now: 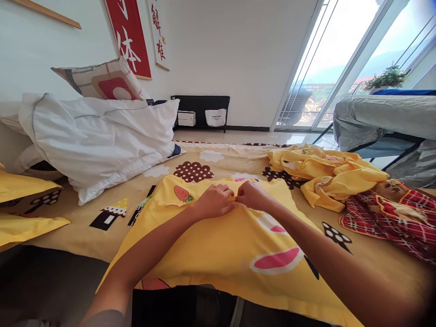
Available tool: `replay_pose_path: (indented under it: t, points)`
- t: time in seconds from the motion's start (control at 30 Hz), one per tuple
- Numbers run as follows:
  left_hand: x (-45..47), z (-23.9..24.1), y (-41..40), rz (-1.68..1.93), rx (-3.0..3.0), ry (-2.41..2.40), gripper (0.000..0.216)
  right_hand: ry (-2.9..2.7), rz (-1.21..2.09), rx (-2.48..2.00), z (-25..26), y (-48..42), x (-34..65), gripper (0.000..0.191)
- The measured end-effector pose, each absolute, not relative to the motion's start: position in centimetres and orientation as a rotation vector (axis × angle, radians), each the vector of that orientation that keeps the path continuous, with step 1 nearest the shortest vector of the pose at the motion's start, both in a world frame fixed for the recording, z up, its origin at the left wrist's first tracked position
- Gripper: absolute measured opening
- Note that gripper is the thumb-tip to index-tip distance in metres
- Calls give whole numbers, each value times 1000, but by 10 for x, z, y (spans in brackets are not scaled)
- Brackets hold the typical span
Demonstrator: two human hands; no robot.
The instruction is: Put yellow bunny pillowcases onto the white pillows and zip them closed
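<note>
A yellow pillow (200, 240) in a printed pillowcase lies flat in front of me, its near edge hanging over the edge of the bed. Pink and white shapes and a carrot (181, 194) are printed on its cover. Near the far side of the pillow, my left hand (214, 200) is closed on a fold of the pillowcase. Right beside it, my right hand (251, 195) pinches the same raised fold, with the fingertips of both hands almost touching. Whatever lies under the fingers, such as an opening or a fastener, is hidden.
White pillows (112, 136) and a patterned cushion (102, 81) are piled at the left. Yellow pillow corners (27, 227) jut in at the left edge. Crumpled yellow cloth (327, 168) and red plaid cloth (384, 213) lie at the right on the patterned bedsheet (221, 156).
</note>
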State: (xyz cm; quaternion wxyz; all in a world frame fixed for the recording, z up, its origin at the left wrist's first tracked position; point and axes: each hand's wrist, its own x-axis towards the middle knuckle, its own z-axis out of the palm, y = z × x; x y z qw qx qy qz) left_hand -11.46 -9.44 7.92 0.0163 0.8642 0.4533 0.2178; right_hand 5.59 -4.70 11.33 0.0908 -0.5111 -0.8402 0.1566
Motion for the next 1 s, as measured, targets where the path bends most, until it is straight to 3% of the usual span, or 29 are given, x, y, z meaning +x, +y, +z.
replay_pose_path:
  t: [0.13, 0.37, 0.57, 0.73, 1.0]
  points:
    - [-101, 74, -83, 682, 2504, 1435, 9, -2439, 511, -1522, 106, -51, 66, 15]
    - [-117, 61, -79, 809, 2243, 1345, 12, -2247, 737, -1621, 88, -53, 122, 19]
    - [-96, 62, -82, 898, 2529, 1527, 15, -2060, 926, -1559, 87, -48, 147, 20]
    - [-47, 72, -87, 674, 2927, 1458, 17, -2120, 809, -1502, 91, -41, 140, 21]
    - [-25, 74, -75, 404, 2921, 1638, 20, -2137, 806, -1541, 93, -45, 144, 21]
